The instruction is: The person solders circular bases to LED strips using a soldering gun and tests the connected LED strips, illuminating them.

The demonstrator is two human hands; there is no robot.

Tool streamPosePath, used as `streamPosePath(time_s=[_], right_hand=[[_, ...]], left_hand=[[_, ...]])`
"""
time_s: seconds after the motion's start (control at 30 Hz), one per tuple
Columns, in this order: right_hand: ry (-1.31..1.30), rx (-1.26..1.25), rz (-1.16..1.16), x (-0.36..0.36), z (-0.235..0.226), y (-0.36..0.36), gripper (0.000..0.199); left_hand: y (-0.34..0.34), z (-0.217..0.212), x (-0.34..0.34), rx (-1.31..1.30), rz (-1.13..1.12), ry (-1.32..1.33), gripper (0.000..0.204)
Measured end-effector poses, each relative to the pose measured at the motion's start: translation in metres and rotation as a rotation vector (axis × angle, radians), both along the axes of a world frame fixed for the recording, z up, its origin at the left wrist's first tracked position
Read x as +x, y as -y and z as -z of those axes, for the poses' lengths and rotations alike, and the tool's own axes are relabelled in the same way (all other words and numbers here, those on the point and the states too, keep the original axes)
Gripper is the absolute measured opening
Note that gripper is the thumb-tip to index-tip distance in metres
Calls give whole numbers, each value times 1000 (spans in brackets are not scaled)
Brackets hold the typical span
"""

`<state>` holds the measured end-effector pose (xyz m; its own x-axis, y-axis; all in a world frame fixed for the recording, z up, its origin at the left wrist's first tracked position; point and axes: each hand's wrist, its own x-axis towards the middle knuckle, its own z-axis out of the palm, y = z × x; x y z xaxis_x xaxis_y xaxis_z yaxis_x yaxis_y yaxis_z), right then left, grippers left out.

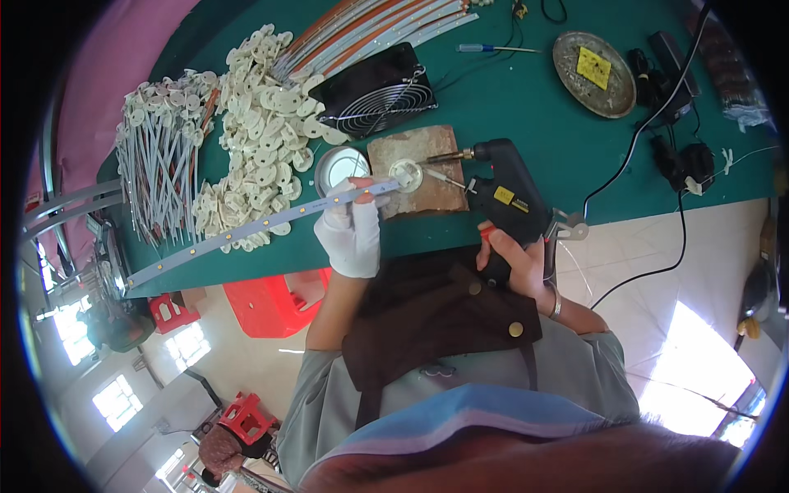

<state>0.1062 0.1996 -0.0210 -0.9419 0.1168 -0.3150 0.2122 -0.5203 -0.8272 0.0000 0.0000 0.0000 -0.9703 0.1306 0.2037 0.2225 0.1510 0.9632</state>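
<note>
My left hand point(349, 238), in a white glove with bare fingertips, pinches a long pale LED strip point(246, 231) near its right end. That end meets a small white round disc point(404, 176) on a worn brown slab point(436, 199). My bare right hand point(519, 264) is wrapped round the handle of a black soldering gun point(511, 182), a finger at its red trigger. The gun's metal tip and a thin feed tube point left to the disc; whether the tip touches it I cannot tell. Beside the slab stands a round white-lined tin point(339, 167), partly behind my left fingers.
Behind the slab stands a black fan point(380, 92). White discs point(261, 131) and strips with discs point(160, 156) are heaped at left. Further right lie a screwdriver point(493, 49), a dish point(567, 76) with a yellow sponge, and black cables point(634, 148). Red stools point(267, 306) stand below.
</note>
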Motion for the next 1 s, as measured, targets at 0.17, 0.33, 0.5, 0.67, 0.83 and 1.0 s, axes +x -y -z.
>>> streamPosePath(time_s=[0.17,0.33,0.5,0.67,0.83,1.0], right_hand=[[-2,-137,63,0,-2,-2,16],[8,-123,76,2,-2,-3,16],[-11,-109,99,8,1,-6,17],[-34,16,40,10,1,-8,21],[-31,-34,61,12,7,-4,16],[-30,-94,92,13,11,-2,12]], left_hand=[[-2,-4,-6,9,15,11,22],[-1,-11,-15,43,58,69,22],[2,-9,-21,18,153,81,24],[8,1,-20,-24,154,28,27],[3,-6,-18,-46,155,-10,27],[8,-2,-16,-74,169,2,32]])
